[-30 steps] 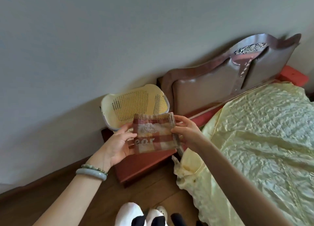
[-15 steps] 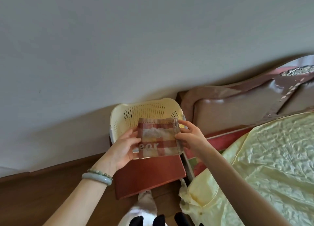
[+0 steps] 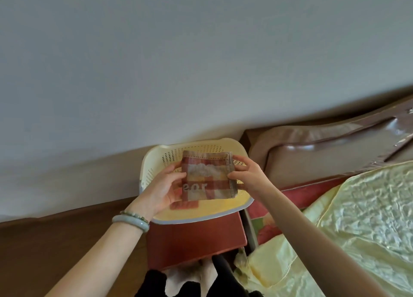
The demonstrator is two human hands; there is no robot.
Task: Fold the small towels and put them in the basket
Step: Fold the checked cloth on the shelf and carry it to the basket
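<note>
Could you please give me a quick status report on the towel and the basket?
Left hand and right hand pinch the folded towel by its sides. Towel held above the basket, not set down. Path clear.

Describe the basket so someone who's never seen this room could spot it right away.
Find the bed's brown padded headboard against the grey wall. Left of it stands a red-brown cabinet, and the basket sits on top. It is the only pale yellow plastic thing with hole-dotted walls; a folded checked towel is held over it.
</note>
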